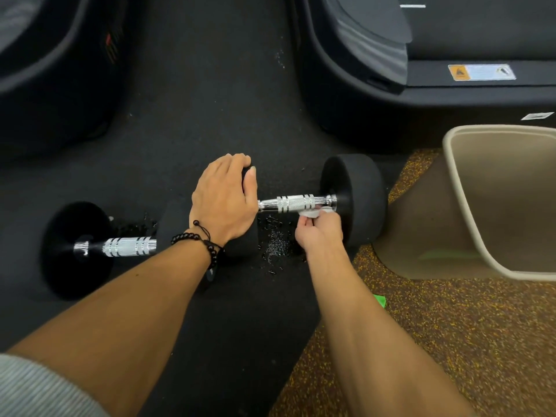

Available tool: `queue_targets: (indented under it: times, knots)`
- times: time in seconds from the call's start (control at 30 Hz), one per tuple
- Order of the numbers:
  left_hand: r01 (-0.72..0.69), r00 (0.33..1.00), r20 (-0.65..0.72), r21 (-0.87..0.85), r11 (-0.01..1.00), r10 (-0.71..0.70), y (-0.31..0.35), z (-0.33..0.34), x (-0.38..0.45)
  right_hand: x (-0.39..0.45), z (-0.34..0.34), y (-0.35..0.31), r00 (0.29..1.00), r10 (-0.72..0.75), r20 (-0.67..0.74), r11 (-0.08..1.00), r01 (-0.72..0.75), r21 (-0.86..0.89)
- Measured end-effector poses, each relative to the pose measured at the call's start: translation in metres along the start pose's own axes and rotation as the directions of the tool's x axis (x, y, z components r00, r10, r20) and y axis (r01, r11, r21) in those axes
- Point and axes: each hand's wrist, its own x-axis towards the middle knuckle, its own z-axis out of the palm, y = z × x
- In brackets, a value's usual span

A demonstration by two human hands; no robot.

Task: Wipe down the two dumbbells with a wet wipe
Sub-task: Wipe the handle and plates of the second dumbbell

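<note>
Two black dumbbells with chrome handles lie on the dark floor mat. The right dumbbell (355, 194) sits in the middle of the view. My left hand (224, 200) lies over its left head, fingers curved round the black end. My right hand (319, 228) pinches a white wet wipe (313, 212) against the underside of its chrome handle (296, 203), close to the right head. The left dumbbell (78, 248) lies further left and nearer me, untouched; my left forearm hides part of its right head.
A beige bin (469, 206) lies tipped on the speckled brown floor at the right, touching the right dumbbell's head. Black machine bases (361, 85) stand behind. Small black debris (275, 248) is scattered between my hands. A green scrap (380, 300) lies by my right forearm.
</note>
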Motion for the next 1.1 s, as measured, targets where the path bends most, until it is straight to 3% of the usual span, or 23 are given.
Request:
queue_targets:
  times: [0.2,0.4,0.47,0.53,0.57,0.63,0.7,0.73,0.83,0.93,1.03,1.1]
  knots:
    - [0.015,1.0,-0.002,0.0,1.0,-0.015,0.0,0.001,0.001,-0.023,-0.026,0.01,0.981,-0.194,0.011,0.971,0.194,-0.137]
    - [0.002,1.0,-0.011,-0.003,1.0,-0.002,0.001,0.0,-0.001,-0.008,-0.004,0.004,0.985,-0.16,-0.062,0.979,0.151,-0.137]
    - [0.003,1.0,-0.01,-0.007,1.0,-0.003,-0.001,0.0,0.0,-0.013,-0.002,0.0,0.972,-0.234,-0.035,0.937,0.216,-0.273]
    - [0.004,1.0,-0.01,-0.012,1.0,-0.005,0.0,0.0,0.0,-0.018,-0.017,0.007,0.888,-0.441,0.127,0.755,0.444,-0.483]
    - [0.002,1.0,-0.012,-0.009,1.0,-0.003,0.0,0.0,-0.001,-0.018,-0.026,0.01,0.788,-0.574,0.223,0.582,0.584,-0.566]
    - [0.001,1.0,-0.021,-0.008,1.0,-0.002,0.0,0.001,0.0,-0.014,-0.034,0.011,0.492,-0.737,0.464,0.091,0.751,-0.654]
    - [0.005,1.0,-0.023,-0.014,1.0,-0.006,-0.001,0.001,0.0,-0.007,-0.03,0.012,0.272,-0.64,0.718,-0.325,0.751,-0.575]
    - [0.004,1.0,-0.023,-0.011,1.0,-0.004,0.0,0.001,0.0,-0.006,-0.024,0.013,0.248,-0.584,0.773,-0.423,0.72,-0.55]
    - [-0.005,1.0,-0.024,-0.008,1.0,0.005,-0.001,0.001,-0.001,-0.005,-0.016,0.028,0.32,-0.487,0.813,-0.542,0.619,-0.568]
    - [-0.01,1.0,-0.018,-0.014,1.0,0.01,-0.001,0.001,-0.001,-0.013,-0.03,0.044,0.325,-0.233,0.917,-0.612,0.684,-0.398]
    - [-0.01,1.0,-0.022,-0.012,1.0,0.009,-0.002,0.002,-0.002,-0.015,-0.039,0.032,0.302,-0.314,0.9,-0.568,0.7,-0.433]
    - [-0.017,1.0,-0.021,-0.007,1.0,0.017,-0.002,0.003,-0.002,-0.008,-0.033,0.02,0.345,-0.413,0.843,-0.566,0.628,-0.535]
